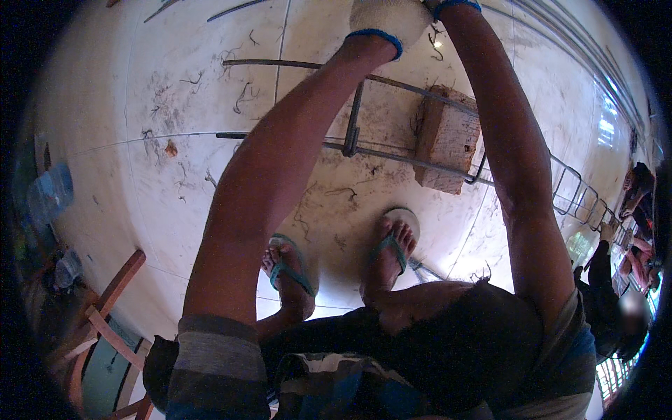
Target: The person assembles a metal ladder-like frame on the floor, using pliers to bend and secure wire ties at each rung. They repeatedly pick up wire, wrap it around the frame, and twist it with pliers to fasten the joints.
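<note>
Both my arms reach forward to the top edge of the view. My left hand (390, 19) wears a whitish knit glove with a blue cuff; its fingers are cut off by the edge. Of my right hand (441, 7), little more than the blue glove cuff shows, close beside the left. Under my arms lies a steel rebar frame (399, 157), long bars joined by bent stirrups. A rough reddish-brown block (448, 140) sits beneath its bars. What either hand holds is out of sight.
Bits of thin wire (241, 98) litter the pale tiled floor. Long straight rods (581, 49) run along the upper right. Another person (616, 280) works at the far right, by the frame's continuing part (584, 196). A wooden frame (105, 308) stands lower left.
</note>
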### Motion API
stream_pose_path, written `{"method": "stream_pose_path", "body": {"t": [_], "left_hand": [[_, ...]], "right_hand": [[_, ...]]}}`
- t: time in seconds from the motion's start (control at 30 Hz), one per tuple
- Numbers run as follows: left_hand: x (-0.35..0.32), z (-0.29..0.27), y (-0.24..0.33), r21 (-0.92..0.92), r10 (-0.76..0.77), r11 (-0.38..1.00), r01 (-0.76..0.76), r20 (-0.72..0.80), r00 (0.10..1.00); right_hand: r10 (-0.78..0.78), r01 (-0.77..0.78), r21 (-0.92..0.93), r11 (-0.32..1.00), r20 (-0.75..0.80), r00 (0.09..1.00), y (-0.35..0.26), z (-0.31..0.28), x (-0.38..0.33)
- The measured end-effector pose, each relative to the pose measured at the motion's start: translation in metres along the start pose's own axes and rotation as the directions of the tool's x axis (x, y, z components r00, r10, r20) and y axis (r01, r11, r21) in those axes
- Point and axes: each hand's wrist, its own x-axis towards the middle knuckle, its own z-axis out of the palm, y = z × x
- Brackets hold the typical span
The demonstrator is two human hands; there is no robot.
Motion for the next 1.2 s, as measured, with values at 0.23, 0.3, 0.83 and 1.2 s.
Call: {"method": "stream_pose_path", "body": {"t": [0.23,0.3,0.83,1.2], "left_hand": [[0.023,0.002,-0.039,-0.525,-0.038,0.744,0.414,0.584,0.811],[0.024,0.005,-0.051,-0.702,0.164,0.446,0.555,0.674,0.72],[-0.006,-0.031,0.027,0.102,-0.075,0.993,0.051,0.257,0.963],[0.032,-0.006,-0.043,-0.686,0.39,0.261,0.679,0.718,0.576]], "right_hand": [[-0.125,0.019,0.302,0.953,0.337,0.933,0.026,-0.023,0.032],[-0.134,-0.131,0.52,0.844,0.441,0.888,0.029,-0.027,0.043],[0.075,-0.368,0.57,0.735,0.471,0.879,0.017,-0.02,0.051],[-0.133,-0.056,0.409,0.911,0.418,0.899,0.014,-0.036,0.029]]}}
